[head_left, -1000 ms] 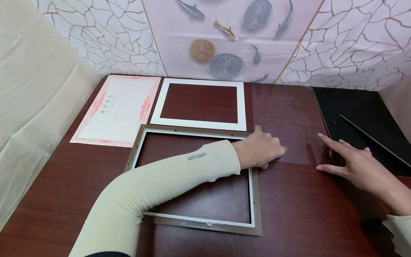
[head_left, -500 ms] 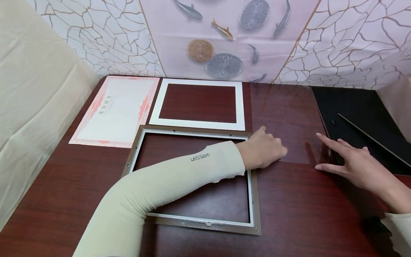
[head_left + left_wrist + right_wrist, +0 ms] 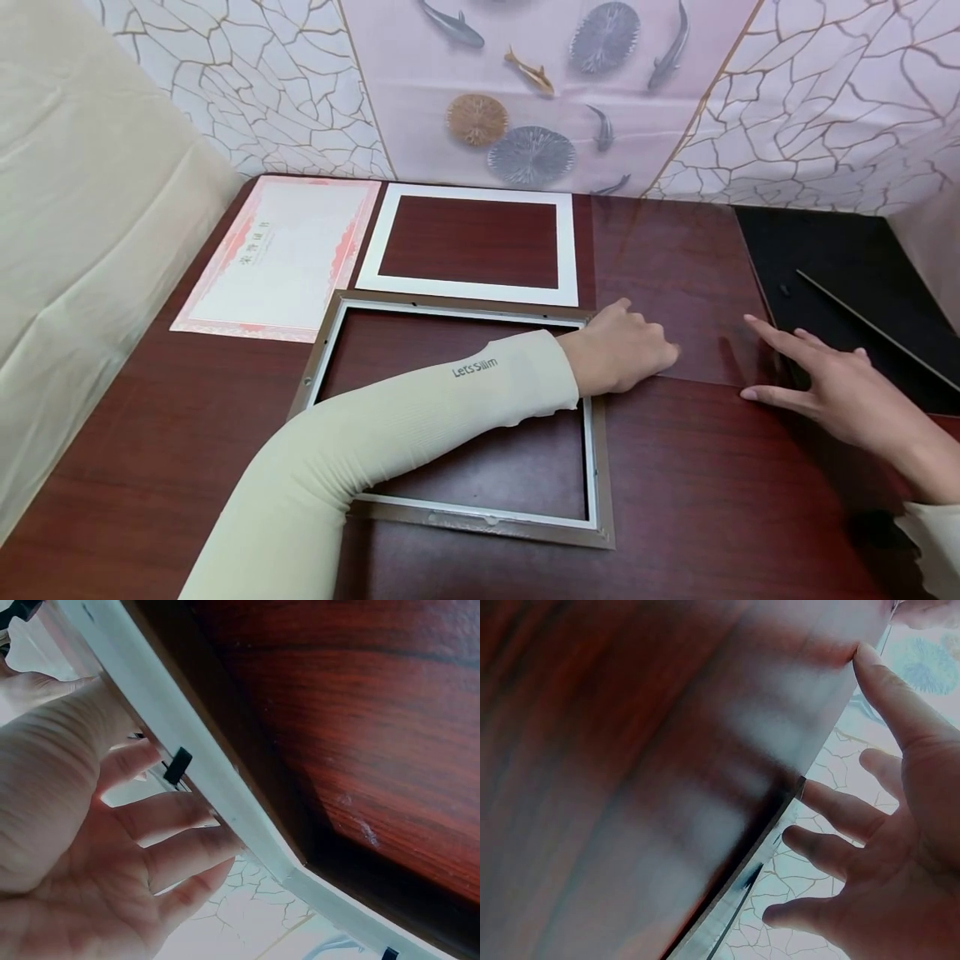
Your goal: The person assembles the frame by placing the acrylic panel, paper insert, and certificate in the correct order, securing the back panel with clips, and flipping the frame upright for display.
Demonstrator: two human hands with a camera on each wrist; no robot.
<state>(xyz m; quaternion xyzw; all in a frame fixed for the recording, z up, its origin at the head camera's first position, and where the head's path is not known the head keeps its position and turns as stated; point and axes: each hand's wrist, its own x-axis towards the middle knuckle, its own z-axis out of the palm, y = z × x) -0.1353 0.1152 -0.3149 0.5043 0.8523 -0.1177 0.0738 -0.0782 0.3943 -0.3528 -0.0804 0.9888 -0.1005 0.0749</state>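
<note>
A clear sheet [image 3: 660,275] lies flat on the dark red wood-grain table, its near edge between my two hands. My left hand [image 3: 622,346] reaches across the brown picture frame [image 3: 607,475] to the sheet's near left corner, knuckles up. In the left wrist view, the left fingers [image 3: 191,851] are half bent behind the frame's edge; the thumb tip is hidden, so I cannot tell whether it pinches the sheet. My right hand [image 3: 832,387] is at the near right corner, fingers and thumb spread, with the thumb tip right at the sheet's near edge.
At the back left lies a pink-bordered certificate [image 3: 292,250], and beside it a white mat [image 3: 568,250] with a rectangular opening. A black backing board [image 3: 780,233] with a raised strut [image 3: 877,329] lies to the right. Patterned cloth [image 3: 525,83] hangs behind the table.
My left hand has shifted slightly right along the sheet's near edge. The right hand keeps its place; the sheet and frame show no clear movement beyond the camera's small sway.
</note>
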